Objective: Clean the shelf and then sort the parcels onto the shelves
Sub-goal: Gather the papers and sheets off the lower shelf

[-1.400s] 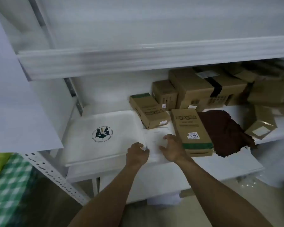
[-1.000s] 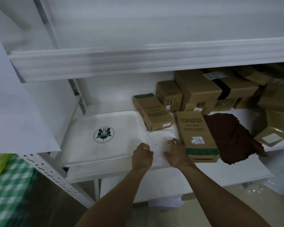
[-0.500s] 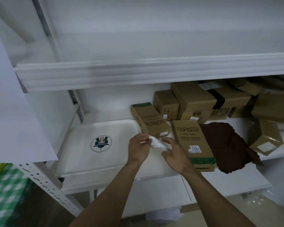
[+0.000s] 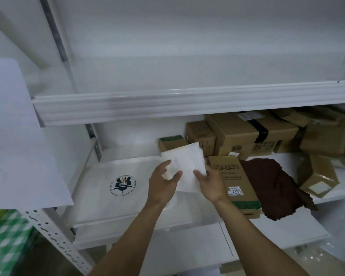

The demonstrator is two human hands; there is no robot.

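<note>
Both hands hold a small flat white parcel (image 4: 185,164) lifted above the lower shelf (image 4: 299,234). My left hand (image 4: 163,182) grips its left lower edge; my right hand (image 4: 209,182) grips its right lower edge. Under it lies a large white parcel with a round green logo (image 4: 123,185). A tall brown box with a green band and a 2193 label (image 4: 235,184) lies just right of my right hand. A brown cloth (image 4: 275,182) lies on the shelf beside that box. The upper shelf (image 4: 187,102) is bare.
Several brown cardboard boxes (image 4: 253,132) are stacked at the back right of the lower shelf, with a small one (image 4: 317,176) at the far right. A white side panel (image 4: 18,136) and a perforated shelf post (image 4: 54,236) stand left. Green checked fabric (image 4: 6,240) is at the lower left.
Both hands picked the small white parcel up from the lower shelf and raised it, tilted up toward me. The view also tilted upward, showing more of the upper shelf.
</note>
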